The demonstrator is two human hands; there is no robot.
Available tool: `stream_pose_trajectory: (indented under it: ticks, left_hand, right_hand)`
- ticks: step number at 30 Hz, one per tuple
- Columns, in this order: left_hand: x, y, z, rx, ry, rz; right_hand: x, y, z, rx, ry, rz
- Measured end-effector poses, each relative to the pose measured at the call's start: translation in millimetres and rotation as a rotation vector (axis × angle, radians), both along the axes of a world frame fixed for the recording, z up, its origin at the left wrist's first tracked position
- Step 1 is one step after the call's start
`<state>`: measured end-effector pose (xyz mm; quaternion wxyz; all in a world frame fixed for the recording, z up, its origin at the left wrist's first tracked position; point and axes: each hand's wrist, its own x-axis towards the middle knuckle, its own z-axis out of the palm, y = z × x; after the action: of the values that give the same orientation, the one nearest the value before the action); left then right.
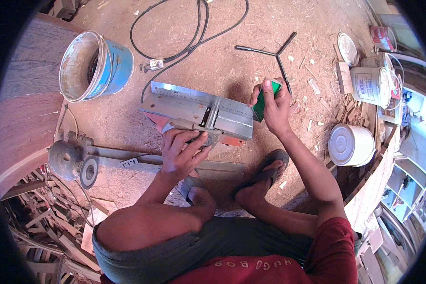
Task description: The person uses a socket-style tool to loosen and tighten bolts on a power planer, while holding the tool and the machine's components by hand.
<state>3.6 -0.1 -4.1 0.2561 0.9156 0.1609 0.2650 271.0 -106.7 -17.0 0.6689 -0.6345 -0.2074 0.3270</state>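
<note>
A metal planer (175, 105) with a long flat bed, a ruled fence and a red-orange body is held tilted above the floor at the centre. My left hand (182, 146) is closed on the grey fitting at its near side, fingertips resting over the casting. Just off the bed's right end, my right hand (274, 106) grips a flat green object (260, 106), thumb on top; whether the green piece touches the planer is hard to tell.
A blue bucket (118, 71) stands at left, above a bench grinder (70, 158). Black cable (204, 19) and a three-armed black tool (259, 51) lie on the dusty floor (307, 85). White tubs (345, 146) line the right; wood scraps (42, 222) pile up lower left.
</note>
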Motion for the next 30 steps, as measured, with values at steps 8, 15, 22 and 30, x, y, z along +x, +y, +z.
stream_pose_trajectory:
  ticks: [8, 15, 22, 30]
  left_hand:
    - [-1.0, 1.2, 0.5, 0.015, 0.013, -0.021]
    - [-3.1, 2.3, 2.2, 0.013, 0.026, -0.049]
    - [-2.1, 3.2, 0.8, 0.008, 0.007, -0.039]
    - [-0.4, 3.1, 3.2, 0.009, -0.011, -0.003]
  right_hand:
    - [-0.8, 0.6, 1.2, -0.001, 0.011, -0.008]
    - [-0.8, 1.2, 0.2, 0.004, 0.002, -0.005]
    - [0.1, 3.2, 5.2, -0.008, 0.015, -0.001]
    - [-19.3, 12.6, 53.9, -0.034, 0.009, 0.031]
